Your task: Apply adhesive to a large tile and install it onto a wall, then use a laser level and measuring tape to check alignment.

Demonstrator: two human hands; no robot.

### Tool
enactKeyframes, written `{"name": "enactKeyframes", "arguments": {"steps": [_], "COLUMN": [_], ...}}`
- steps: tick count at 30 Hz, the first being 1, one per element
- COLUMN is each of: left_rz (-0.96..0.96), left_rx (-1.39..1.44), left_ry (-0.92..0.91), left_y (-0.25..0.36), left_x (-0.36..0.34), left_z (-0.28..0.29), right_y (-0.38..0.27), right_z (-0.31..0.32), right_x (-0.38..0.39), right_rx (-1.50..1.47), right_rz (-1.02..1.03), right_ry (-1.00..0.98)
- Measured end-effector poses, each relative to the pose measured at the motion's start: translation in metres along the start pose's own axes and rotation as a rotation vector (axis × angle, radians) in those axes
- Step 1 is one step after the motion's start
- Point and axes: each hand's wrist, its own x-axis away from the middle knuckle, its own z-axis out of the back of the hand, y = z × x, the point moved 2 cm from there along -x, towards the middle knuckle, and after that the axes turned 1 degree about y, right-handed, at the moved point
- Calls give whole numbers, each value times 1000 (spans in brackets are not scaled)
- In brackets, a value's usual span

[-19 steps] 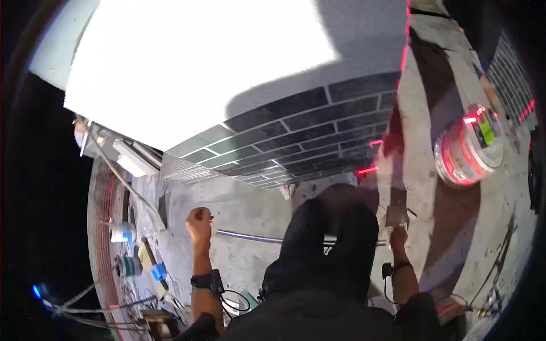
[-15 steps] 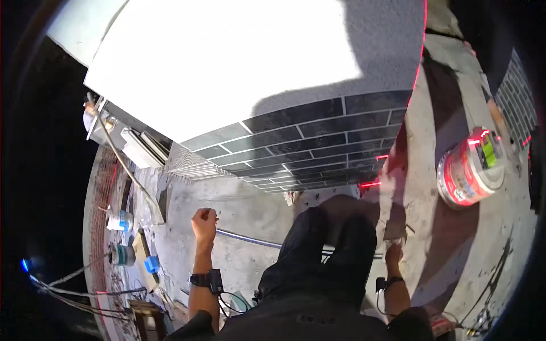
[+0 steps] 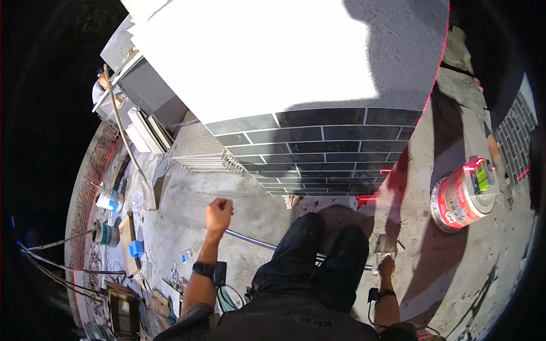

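Observation:
My left hand [image 3: 219, 215] is raised over the concrete floor with its fingers curled closed. Whatever it might hold is hidden. Low on the right, my right hand [image 3: 387, 266] grips a flat, greyish rectangular tool that looks like a trowel [image 3: 386, 244]; its handle is covered by my fingers. In front of my knees stands a wall whose lower part carries dark brick-shaped tiles [image 3: 341, 133] with pale joints. The plain upper wall [image 3: 256, 51] is brightly lit, with my shadow cast across its right side.
A red and white bucket [image 3: 452, 202] with a green-windowed level device [image 3: 482, 176] on its lid stands at right. Stacked tiles [image 3: 149, 131], a leaning pole [image 3: 128, 150], smaller buckets [image 3: 105, 234] and boards lie at left. Another person [image 3: 101, 85] is at far left. Red laser lines mark the wall.
The view has shifted, so the tiled wall appears more squarely and further right. My left hand has turned and stays closed; my right hand, with the trowel-like tool, appears a little lower and further left.

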Motion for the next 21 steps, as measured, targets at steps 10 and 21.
{"name": "enactKeyframes", "arguments": {"steps": [10,21], "left_rz": [-961,-835], "left_rx": [-262,-182], "left_ry": [240,287], "left_y": [273,304], "left_x": [-13,-17], "left_z": [-130,-130], "right_y": [-119,-301], "right_z": [115,219], "right_x": [-1,41], "right_rx": [-1036,-1791], "right_rz": [-397,-229], "right_ry": [-473,-944]}}
